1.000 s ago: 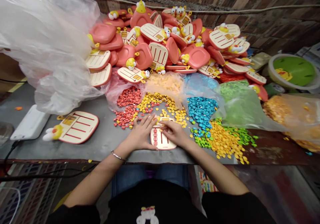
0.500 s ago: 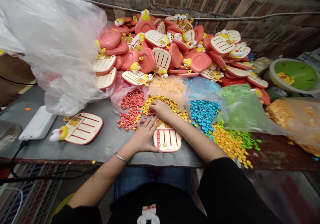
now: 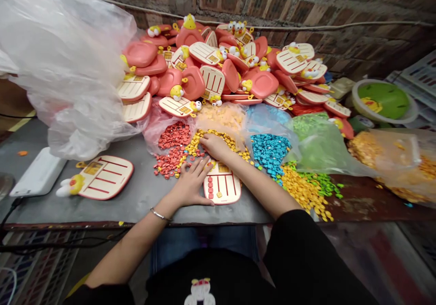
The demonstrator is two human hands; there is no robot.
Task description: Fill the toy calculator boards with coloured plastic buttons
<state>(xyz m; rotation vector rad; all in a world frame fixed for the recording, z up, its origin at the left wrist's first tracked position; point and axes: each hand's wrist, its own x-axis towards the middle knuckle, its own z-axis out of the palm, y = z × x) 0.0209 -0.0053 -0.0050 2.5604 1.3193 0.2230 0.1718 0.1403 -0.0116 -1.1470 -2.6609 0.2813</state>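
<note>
A cream board [image 3: 232, 190] with a red rim and slots lies flat before me. Several red pieces [image 3: 210, 187] line its left slot, and one yellow piece [image 3: 219, 195] sits at the second slot's near end. My left hand [image 3: 191, 184] rests against the board's left side, fingers stretched and spread, thumb by the near corner. Beyond the board, my right hand [image 3: 214, 145] reaches into the small yellow pieces [image 3: 223, 134]. Its fingertips are drawn together; whatever they hold is hidden. Small red pieces [image 3: 170, 157] are heaped just left of it.
Many red-and-cream boards [image 3: 194, 80] are piled against the brick wall. Another slotted board [image 3: 107, 177] lies left, beside a white box-like device [image 3: 39, 172] and a big plastic bag [image 3: 78, 77]. Blue pieces [image 3: 269, 152], larger yellow pieces [image 3: 304, 189] and green pieces [image 3: 325, 184] spread rightward.
The whole view has shifted slightly left in the frame. My right fingertips have moved slightly at the yellow pieces; my left hand keeps its place by the board.
</note>
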